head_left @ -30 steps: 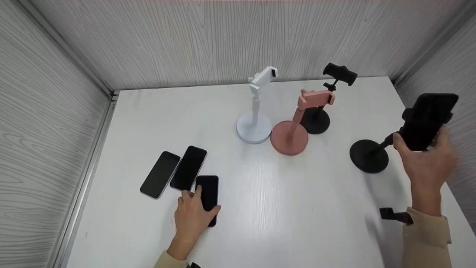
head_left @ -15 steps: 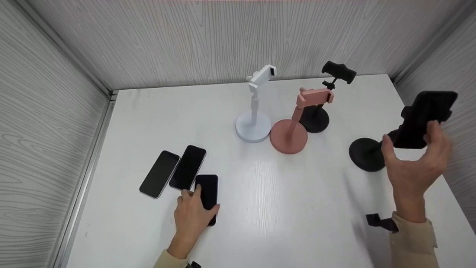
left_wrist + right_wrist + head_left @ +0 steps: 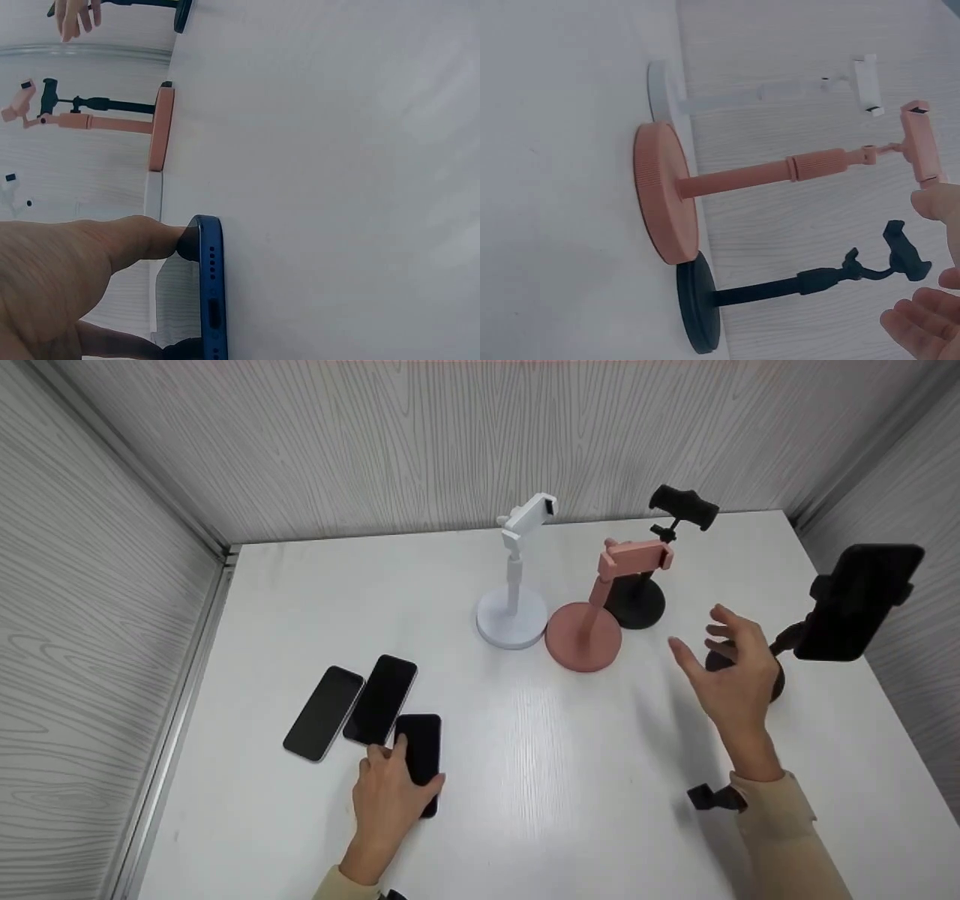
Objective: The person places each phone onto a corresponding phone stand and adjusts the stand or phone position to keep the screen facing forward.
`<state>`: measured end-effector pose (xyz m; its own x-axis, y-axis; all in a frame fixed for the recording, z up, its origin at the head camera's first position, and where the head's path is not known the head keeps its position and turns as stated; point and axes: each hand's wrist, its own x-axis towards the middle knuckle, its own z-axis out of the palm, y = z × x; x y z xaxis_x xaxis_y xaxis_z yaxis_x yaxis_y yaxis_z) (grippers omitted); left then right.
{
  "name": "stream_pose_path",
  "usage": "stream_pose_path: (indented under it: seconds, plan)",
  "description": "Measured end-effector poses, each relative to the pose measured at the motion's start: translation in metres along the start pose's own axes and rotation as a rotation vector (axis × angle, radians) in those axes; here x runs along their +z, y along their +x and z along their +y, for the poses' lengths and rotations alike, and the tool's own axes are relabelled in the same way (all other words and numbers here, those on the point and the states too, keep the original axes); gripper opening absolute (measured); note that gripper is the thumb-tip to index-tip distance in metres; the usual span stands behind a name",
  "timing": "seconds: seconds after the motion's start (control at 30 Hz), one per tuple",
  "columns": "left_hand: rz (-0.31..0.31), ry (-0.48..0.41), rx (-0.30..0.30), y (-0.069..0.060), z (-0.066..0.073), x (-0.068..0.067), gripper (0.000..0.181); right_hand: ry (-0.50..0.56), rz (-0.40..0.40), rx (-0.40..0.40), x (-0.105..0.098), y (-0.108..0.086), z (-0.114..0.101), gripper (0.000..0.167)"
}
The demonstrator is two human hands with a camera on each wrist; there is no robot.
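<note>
Now the left hand (image 3: 386, 784) is resting on a phone (image 3: 427, 746) lying flat on the table (image 3: 525, 832); its index finger and thumb are spreading apart over the glass, touching it, apparently without gripping. Over on the other side, the right hand (image 3: 735, 679) is hovering in the air, fingers parted and gently bent, holding nothing. It's hanging between the pink stand (image 3: 583, 637) and the near black stand (image 3: 789, 637), partly hiding that one's base.

That near black stand is carrying a mounted phone (image 3: 859, 604), tilted, so I'm counting one pairing as done. Three seem to be remaining: besides the touched phone, the middle phone (image 3: 380, 699) and the leftmost phone (image 3: 324, 712) are lying side by side, while the pink stand, the white stand (image 3: 512, 619) and the rear black stand (image 3: 636, 604) are standing without phones.

And the room? Seen from above, the mounted phone is leaning out across the table's right edge, so that side is looking tight. Those three bases are crowding together toward the back wall (image 3: 412, 457). But between the left hand and the stands, a wide bare stretch is offering easy passage.
</note>
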<state>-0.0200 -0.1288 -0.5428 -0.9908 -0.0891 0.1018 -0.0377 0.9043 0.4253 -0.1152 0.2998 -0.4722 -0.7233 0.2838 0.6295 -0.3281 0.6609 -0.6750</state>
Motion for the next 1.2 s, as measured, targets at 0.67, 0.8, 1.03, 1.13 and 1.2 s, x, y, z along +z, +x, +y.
stream_pose_path:
  seconds: [0.67, 0.8, 1.03, 1.13, 1.2]
  plan:
    - [-0.018, 0.010, -0.021, 0.000, 0.001, 0.001, 0.079, 0.020, -0.101, 0.297, 0.071, 0.037, 0.052, 0.043]
    - [-0.022, 0.012, -0.023, 0.000, 0.001, 0.001, 0.080, -0.008, -0.128, 0.337, 0.081, 0.047, 0.059, 0.044]
    - [-0.012, 0.001, -0.011, 0.000, 0.000, 0.000, 0.080, -0.053, -0.150, 0.387, 0.096, 0.062, 0.069, 0.046]
    - [-0.017, 0.004, -0.013, 0.000, 0.000, 0.000, 0.080, -0.062, -0.154, 0.412, 0.103, 0.067, 0.071, 0.048]
    - [-0.019, 0.006, -0.016, -0.001, 0.000, 0.000, 0.080, -0.051, -0.156, 0.424, 0.106, 0.069, 0.072, 0.047]
